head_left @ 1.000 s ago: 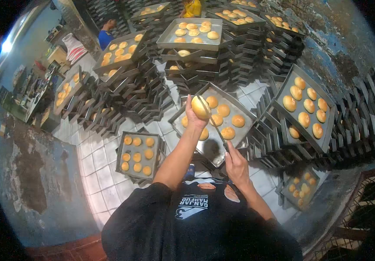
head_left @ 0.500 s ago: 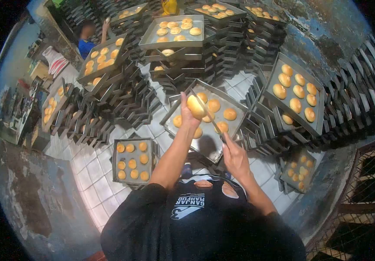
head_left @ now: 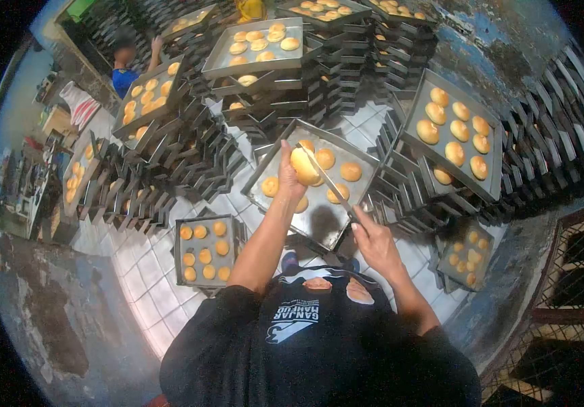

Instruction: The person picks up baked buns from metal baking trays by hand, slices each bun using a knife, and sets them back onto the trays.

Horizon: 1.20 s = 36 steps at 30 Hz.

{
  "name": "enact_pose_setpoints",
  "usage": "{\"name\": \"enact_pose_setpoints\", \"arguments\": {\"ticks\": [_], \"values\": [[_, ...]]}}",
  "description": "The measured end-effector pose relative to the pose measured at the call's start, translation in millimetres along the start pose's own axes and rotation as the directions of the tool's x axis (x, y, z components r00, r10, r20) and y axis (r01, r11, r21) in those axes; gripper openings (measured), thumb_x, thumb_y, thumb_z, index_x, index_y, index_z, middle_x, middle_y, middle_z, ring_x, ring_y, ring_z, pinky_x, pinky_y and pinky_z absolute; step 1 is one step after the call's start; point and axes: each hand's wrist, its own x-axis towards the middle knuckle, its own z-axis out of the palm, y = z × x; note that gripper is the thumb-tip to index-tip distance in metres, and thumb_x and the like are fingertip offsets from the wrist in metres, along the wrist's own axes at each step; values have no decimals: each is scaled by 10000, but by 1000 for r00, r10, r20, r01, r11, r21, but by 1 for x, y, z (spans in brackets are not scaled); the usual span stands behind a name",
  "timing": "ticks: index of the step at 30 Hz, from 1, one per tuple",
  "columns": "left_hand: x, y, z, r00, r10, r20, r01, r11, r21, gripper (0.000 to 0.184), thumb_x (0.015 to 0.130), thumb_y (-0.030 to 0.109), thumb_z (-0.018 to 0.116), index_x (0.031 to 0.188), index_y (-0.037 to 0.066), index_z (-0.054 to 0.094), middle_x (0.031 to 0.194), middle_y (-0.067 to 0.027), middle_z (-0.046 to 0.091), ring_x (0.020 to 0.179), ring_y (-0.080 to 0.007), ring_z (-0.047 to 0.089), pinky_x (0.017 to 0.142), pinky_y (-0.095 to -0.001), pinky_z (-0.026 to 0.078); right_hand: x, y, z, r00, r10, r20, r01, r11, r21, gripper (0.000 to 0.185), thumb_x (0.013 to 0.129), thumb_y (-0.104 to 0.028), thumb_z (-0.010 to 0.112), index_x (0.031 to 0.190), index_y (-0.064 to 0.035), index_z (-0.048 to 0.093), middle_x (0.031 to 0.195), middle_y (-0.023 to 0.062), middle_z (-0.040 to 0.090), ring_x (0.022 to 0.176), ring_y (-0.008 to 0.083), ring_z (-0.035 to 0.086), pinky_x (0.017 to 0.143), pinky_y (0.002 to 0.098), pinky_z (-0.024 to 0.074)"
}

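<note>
My left hand [head_left: 289, 178] is wrapped round a golden bun [head_left: 303, 167], holding it above a metal tray [head_left: 259, 192] in front of me. Fingers closed on its handle, my right hand [head_left: 372, 237] holds a long knife [head_left: 333, 186]. The blade slants up and left to the right side of the held bun; how deep it sits in the bun I cannot tell. Several whole buns, such as one at the right [head_left: 351, 171], lie on the tray beneath my hands.
Stacked trays of buns stand behind [head_left: 220, 68], at the right [head_left: 408, 133] and at the left [head_left: 164, 115]. A smaller tray [head_left: 180, 271] is low at the left. A person in blue [head_left: 124, 78] stands at the back left, one hand raised.
The view has shifted, so the trays appear further left and higher. The knife and bun stay together in my hands. The person in blue now has a raised hand, unlike in the earliest frame.
</note>
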Motion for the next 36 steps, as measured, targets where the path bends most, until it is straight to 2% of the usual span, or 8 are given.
{"name": "enact_pose_setpoints", "arguments": {"ticks": [5, 9, 12, 16, 19, 27, 32, 36], "values": [[-9, -56, 16, 999, 30, 35, -33, 993, 109, 630, 882, 673, 644, 1127, 95, 594, 908, -54, 655, 807, -227, 673, 716, -444, 600, 41, 15, 1, 997, 76, 19, -75, 996, -42, 440, 982, -225, 556, 1389, -56, 559, 856, 328, 653, 828, 498, 657, 747, 510, 523], [15, -40, 1, 1000, -1, 11, 1, 999, 51, 639, 884, 659, 650, 1158, 88, 570, 945, -71, 665, 835, -233, 691, 750, -463, 609, 33, 16, -18, 988, 125, 86, -112, 984, -142, 458, 990, -243, 543, 1416, -75, 538, 883, 339, 654, 867, 505, 656, 780, 515, 526], [8, -25, 7, 998, 3, -69, 8, 989, 151, 660, 873, 680, 643, 1140, 80, 576, 940, -76, 671, 841, -238, 695, 779, -475, 609, 6, 29, -29, 999, -34, 32, 37, 994, -103, 459, 983, -205, 564, 1424, -84, 535, 850, 321, 656, 853, 492, 667, 775, 517, 519], [2, -64, 7, 997, -2, -71, 12, 990, 143, 670, 886, 701, 605, 1112, 70, 587, 929, -83, 681, 799, -232, 690, 750, -431, 601, 24, 26, -14, 965, 235, 116, -234, 972, -26, 464, 982, -205, 560, 1433, -98, 526, 894, 341, 647, 893, 487, 662, 785, 515, 515], [19, -88, -19, 995, -67, -67, 73, 994, 85, 674, 900, 718, 566, 1125, 83, 592, 961, -96, 690, 807, -258, 684, 741, -424, 586, 44, 49, 14, 986, 157, 58, -155, 987, -29, 469, 980, -218, 559, 1436, -112, 525, 873, 331, 650, 871, 486, 663, 779, 523, 511], [30, -52, -35, 978, -149, -144, 145, 989, -41, 742, 961, 734, 400, 1289, 91, 574, 1183, -114, 665, 1136, -298, 636, 997, -514, 514, -7, 26, -19, 959, 227, 169, -226, 974, -24, 491, 977, -210, 567, 1442, -65, 510, 986, 338, 665, 941, 492, 667, 836, 508, 517], [-15, -84, -6, 956, -181, -230, 175, 983, -47, 735, 992, 713, 327, 1298, 98, 586, 1224, -96, 673, 1137, -282, 640, 1027, -472, 500, 15, 56, 37, 980, 197, 13, -198, 979, 42, 451, 982, -211, 562, 1395, -30, 546, 1059, 334, 663, 987, 488, 659, 847, 515, 513], [-14, -87, -16, 932, -232, -279, 216, 972, -89, 731, 1016, 688, 257, 1301, 108, 599, 1253, -87, 675, 1169, -272, 635, 1046, -454, 491, 33, 52, 47, 968, 244, 53, -244, 970, 4, 442, 994, -233, 548, 1390, -39, 550, 1026, 336, 655, 1002, 491, 651, 847, 519, 511]]}}
